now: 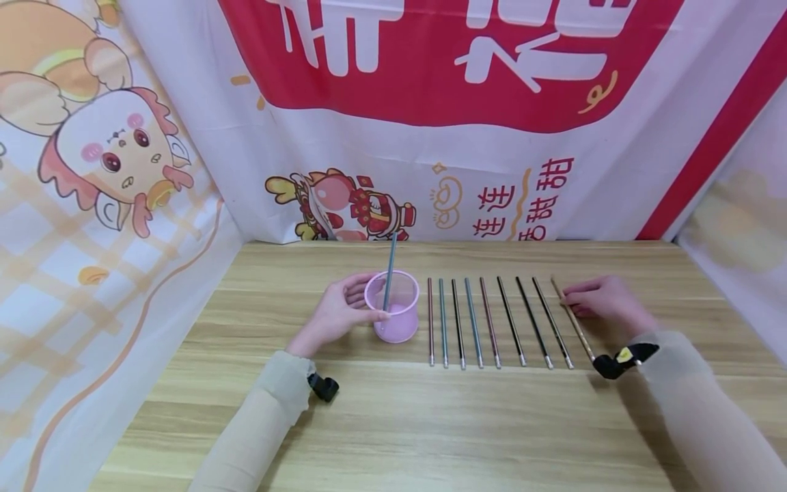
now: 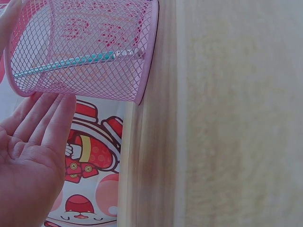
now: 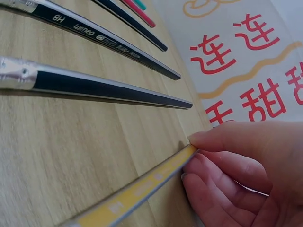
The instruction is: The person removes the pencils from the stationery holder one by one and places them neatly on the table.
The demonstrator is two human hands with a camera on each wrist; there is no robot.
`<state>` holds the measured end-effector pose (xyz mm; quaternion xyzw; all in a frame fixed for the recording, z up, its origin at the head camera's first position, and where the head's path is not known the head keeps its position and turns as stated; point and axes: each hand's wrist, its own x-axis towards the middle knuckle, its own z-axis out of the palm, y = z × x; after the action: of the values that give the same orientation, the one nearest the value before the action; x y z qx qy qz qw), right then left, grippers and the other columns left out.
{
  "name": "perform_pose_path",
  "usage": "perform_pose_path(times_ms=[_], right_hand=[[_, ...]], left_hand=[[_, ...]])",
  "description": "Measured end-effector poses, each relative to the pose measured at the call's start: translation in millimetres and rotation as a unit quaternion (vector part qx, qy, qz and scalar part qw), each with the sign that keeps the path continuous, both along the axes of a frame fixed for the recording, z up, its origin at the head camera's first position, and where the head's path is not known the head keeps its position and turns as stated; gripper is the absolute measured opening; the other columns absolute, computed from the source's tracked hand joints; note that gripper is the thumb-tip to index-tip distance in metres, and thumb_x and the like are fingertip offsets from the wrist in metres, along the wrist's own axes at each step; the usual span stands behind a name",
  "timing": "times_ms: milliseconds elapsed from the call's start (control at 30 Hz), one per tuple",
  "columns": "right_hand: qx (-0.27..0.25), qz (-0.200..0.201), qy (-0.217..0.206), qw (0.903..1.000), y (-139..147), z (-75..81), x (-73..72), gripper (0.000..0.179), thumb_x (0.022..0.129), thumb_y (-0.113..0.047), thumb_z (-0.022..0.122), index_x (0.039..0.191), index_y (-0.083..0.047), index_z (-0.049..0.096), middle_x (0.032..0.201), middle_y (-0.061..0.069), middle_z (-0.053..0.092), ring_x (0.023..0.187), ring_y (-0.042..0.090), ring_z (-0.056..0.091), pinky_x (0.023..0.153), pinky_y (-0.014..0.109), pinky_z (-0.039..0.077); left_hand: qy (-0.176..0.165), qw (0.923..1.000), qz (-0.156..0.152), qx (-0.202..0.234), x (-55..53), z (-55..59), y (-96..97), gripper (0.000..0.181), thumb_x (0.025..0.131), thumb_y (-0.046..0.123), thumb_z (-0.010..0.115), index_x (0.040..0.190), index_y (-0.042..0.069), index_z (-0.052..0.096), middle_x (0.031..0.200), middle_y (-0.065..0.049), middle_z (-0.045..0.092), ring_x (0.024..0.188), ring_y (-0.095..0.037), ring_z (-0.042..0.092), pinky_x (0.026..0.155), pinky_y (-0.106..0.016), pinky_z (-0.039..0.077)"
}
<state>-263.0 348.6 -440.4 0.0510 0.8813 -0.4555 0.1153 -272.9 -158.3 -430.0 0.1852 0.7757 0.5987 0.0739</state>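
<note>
A pink mesh pencil cup (image 1: 396, 329) stands upright on the table, with one teal pencil (image 1: 390, 270) leaning inside it. The left wrist view shows that pencil's ferrule end at the cup's bottom. My left hand (image 1: 341, 313) holds the cup from its left side, thumb in front and fingers behind, near the rim. At the right end of a row of pencils, my right hand (image 1: 602, 301) pinches a yellow pencil (image 3: 142, 189) near its far tip between thumb and fingers. The yellow pencil lies along the tabletop, its near end partly hidden by the wrist camera.
Between the hands, several dark, teal and reddish pencils (image 1: 473, 321) lie side by side, ferrule ends toward me. Behind the wooden table (image 1: 430, 424) hangs a printed red and white cloth (image 1: 369, 137). Another patterned cloth (image 1: 172, 273) borders the left side.
</note>
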Motion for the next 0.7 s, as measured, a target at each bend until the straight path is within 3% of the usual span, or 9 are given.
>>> perform_pose_path(times_ms=[467,700], right_hand=[[0.011,-0.026,0.013,0.9995,-7.6,0.4,0.6,0.046,0.095,-0.02,0.074,0.127,0.012,0.064,0.103,0.014,0.075,0.082,0.014,0.07,0.071,0.025,0.061],[0.013,-0.036,0.001,0.9993,-6.5,-1.9,0.3,0.049,0.096,-0.025,0.074,0.13,0.008,0.063,0.108,0.014,0.074,0.087,0.015,0.07,0.074,0.024,0.061]], left_hand=[[-0.005,1.0,0.003,0.0,0.9,0.6,-0.2,0.076,0.076,0.012,0.092,0.142,0.009,0.056,0.136,-0.009,0.062,0.125,-0.03,0.059,0.103,-0.03,0.051],[-0.002,1.0,0.003,-0.004,1.7,2.4,0.5,0.077,0.075,0.013,0.093,0.142,0.008,0.056,0.136,-0.011,0.062,0.125,-0.03,0.059,0.103,-0.031,0.051]])
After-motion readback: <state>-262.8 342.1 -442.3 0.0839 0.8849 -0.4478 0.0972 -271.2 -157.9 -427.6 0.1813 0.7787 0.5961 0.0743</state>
